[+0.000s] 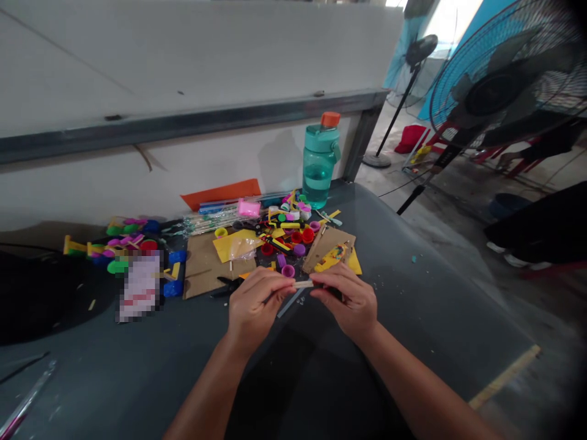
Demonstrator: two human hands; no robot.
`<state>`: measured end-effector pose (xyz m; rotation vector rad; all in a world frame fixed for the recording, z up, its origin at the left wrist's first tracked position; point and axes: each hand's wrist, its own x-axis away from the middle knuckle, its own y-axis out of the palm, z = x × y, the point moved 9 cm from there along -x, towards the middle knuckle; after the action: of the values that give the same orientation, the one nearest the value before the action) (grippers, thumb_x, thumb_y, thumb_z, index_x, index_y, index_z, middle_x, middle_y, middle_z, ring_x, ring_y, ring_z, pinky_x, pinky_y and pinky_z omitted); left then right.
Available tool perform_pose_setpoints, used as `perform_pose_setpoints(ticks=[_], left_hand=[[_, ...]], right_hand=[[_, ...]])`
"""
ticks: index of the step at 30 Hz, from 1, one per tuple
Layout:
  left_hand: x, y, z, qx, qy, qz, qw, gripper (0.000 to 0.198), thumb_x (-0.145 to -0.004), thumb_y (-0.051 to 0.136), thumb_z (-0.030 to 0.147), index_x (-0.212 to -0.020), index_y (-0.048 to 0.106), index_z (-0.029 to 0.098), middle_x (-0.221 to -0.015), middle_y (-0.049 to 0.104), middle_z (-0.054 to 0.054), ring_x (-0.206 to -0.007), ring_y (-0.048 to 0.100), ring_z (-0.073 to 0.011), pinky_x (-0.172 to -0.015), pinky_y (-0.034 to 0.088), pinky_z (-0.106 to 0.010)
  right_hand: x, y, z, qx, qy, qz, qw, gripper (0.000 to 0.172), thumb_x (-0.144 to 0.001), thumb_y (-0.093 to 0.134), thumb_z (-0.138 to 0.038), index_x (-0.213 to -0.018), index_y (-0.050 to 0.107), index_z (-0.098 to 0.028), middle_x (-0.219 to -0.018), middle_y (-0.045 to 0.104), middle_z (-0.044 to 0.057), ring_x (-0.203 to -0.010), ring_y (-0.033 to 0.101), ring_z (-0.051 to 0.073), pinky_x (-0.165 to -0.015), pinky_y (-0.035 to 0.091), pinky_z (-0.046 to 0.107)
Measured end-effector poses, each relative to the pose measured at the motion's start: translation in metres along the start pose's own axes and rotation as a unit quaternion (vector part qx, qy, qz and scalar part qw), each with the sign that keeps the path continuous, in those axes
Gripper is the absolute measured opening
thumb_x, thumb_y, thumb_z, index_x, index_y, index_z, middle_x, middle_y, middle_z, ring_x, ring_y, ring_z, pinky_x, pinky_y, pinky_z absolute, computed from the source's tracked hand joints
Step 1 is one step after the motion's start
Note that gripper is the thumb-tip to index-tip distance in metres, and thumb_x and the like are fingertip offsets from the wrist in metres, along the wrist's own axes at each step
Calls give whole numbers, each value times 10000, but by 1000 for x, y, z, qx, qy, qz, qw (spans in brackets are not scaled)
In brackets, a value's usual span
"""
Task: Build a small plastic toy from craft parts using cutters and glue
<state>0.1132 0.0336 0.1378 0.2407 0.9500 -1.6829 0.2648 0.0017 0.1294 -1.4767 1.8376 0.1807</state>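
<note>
A short pale wooden stick (303, 284) is stretched level between my two hands, above the near side of the table. My left hand (257, 305) pinches its left end between thumb and fingertips. At the other end, my right hand (348, 299) grips it with thumb and forefinger; its remaining fingers are curled in. Whether it is one stick or two laid together, I cannot tell. Just beyond the hands lie a purple bottle cap (288, 271), a yellow wrapper (331, 258) on cardboard, and black-handled pliers or scissors (225, 286) partly hidden by my left hand.
Colourful caps and small parts cover the table's back, with a cardboard sheet (197, 272) among them. A teal water bottle (317, 168) stands by the white board (183, 55). Small wheeled models (131, 235) sit to the left. A large fan (495, 91) stands at right.
</note>
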Motion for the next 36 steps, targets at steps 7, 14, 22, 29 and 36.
perform_pose_setpoints(ticks=[7,14,22,29,36], left_hand=[[-1,3,2,5,-4,-11,1000,132,-756,610,131,-846,665,210,-754,664,-26,-755,598,-149,-681,485,-295],[-5,1,11,5,9,13,1000,93,-744,623,136,-808,673,180,-704,654,-32,-686,588,-136,-628,486,-273],[-7,0,16,10,22,25,999,93,-741,621,122,-799,670,176,-694,648,-29,-658,583,-127,-601,489,-269],[-3,3,9,5,20,6,1000,140,-732,633,104,-845,670,176,-730,655,-32,-706,593,-136,-645,492,-281],[-1,0,-12,0,-54,-29,998,166,-753,628,176,-912,655,211,-860,680,-28,-805,616,-143,-711,493,-272]], right_hand=[[-1,2,-1,2,-8,-6,1000,186,-755,641,-155,-919,677,-235,-762,673,27,-701,604,152,-656,497,313],[0,2,-1,2,-18,1,1000,146,-754,639,-135,-869,680,-215,-724,670,23,-667,596,146,-640,488,307],[0,1,-3,0,-20,2,1000,143,-747,643,-116,-850,670,-210,-715,667,18,-664,584,141,-641,477,304],[0,0,0,-2,-15,7,1000,143,-743,644,-110,-847,666,-205,-707,659,14,-655,588,142,-650,473,311],[3,-3,4,4,-4,20,1000,141,-742,644,-120,-847,671,-211,-714,663,14,-674,597,151,-658,479,315]])
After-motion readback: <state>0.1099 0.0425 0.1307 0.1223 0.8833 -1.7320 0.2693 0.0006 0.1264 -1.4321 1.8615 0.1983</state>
